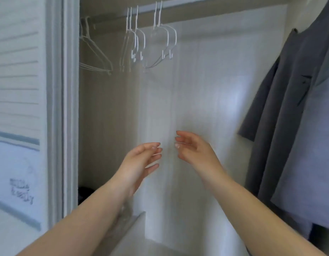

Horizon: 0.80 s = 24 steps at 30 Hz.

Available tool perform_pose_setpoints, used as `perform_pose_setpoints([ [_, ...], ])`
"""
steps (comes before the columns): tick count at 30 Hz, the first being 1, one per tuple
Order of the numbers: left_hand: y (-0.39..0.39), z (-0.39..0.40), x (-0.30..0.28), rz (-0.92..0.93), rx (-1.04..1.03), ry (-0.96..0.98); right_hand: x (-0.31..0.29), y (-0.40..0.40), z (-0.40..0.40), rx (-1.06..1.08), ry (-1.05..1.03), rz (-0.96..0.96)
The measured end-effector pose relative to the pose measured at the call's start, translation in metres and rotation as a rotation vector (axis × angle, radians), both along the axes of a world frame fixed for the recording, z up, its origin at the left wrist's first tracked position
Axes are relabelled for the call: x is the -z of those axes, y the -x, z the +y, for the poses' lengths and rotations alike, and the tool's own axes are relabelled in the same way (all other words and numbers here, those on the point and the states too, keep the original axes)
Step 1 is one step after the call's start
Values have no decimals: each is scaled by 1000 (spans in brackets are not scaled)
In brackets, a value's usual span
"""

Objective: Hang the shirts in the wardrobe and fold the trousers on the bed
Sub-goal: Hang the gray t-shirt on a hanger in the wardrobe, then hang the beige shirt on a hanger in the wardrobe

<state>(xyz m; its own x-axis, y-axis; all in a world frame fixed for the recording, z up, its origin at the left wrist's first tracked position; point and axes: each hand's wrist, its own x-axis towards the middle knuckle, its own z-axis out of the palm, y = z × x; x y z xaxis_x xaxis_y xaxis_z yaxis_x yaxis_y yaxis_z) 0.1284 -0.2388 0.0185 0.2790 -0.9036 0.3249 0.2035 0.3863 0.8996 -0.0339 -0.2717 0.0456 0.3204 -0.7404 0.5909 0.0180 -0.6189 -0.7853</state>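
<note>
Both hands, left (141,159) and right (192,148), were raised with fingers relaxed, holding nothing, before the wardrobe; grey shirts (293,111) hung at right, bare hangers (141,43) on the rail (178,4).

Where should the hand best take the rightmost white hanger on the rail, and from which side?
Take the hanger at its neck, just below the hook, coming from below and in front. The hook opens downward over the rail, so lifting frees it. Both hands are empty.

Both bare forearms are extending forward and upward, with the left hand (141,159) and right hand (192,148) facing each other, close together but apart, fingers loosely relaxed and gripping nothing.
</note>
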Motion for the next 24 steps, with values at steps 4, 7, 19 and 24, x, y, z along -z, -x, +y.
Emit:
perform_pose_setpoints([
  [4, -20, 61, 41, 30, -193, -57, 34, -31, 21, -207, -80, 16],
  [7, -32, 123, 73, 8, -370, -116, 64, -55, 50, -382, -122, 76],
  [19, -23, 409, 147, 136, -1089, -291, 166, -139, 246, -1006, -245, 304],
  [24, 29, 533, 182, 265, -1322, -313, 192, -140, 356, -1259, -179, 422],
])
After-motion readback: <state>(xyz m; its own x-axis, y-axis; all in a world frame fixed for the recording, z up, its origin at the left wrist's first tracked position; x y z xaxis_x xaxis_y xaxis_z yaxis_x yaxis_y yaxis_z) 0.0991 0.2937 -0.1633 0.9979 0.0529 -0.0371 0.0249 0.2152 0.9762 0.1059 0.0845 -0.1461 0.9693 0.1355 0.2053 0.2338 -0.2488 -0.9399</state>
